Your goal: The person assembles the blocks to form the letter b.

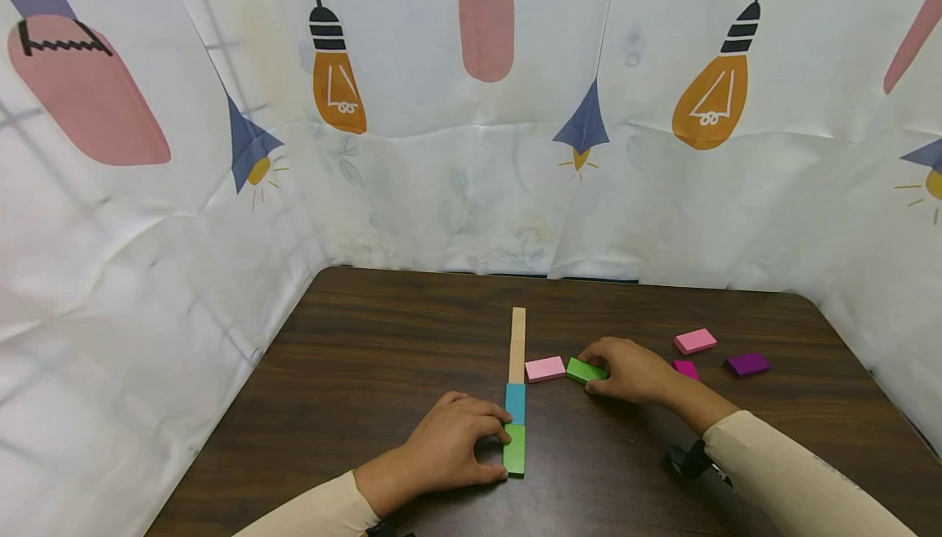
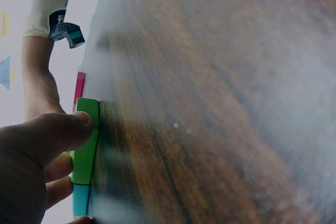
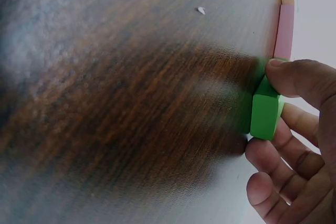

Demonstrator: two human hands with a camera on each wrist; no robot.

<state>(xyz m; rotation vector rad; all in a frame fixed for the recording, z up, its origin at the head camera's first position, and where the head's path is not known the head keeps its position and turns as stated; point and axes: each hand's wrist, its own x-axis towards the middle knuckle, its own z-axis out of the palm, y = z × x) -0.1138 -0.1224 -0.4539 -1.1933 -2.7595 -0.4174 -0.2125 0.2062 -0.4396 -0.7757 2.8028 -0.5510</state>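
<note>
A straight row on the dark table holds a green block (image 1: 514,449) nearest me, then a blue block (image 1: 515,403) and plain wooden blocks (image 1: 518,349). My left hand (image 1: 459,443) touches the near green block's left side, its thumb (image 2: 68,129) by the near corner and fingertips reaching to the blue one. Right of the row a light pink block (image 1: 545,369) lies crosswise, one end close against the wood. A second green block (image 1: 585,370) sits slightly angled at the pink one's right end. My right hand (image 1: 625,369) pinches it between thumb and fingers.
Farther right lie a pink block (image 1: 695,341), a purple block (image 1: 747,364) and a magenta block (image 1: 685,369), the last partly hidden by my right forearm. A white printed curtain (image 1: 441,194) borders the table (image 1: 383,300) at the back and sides.
</note>
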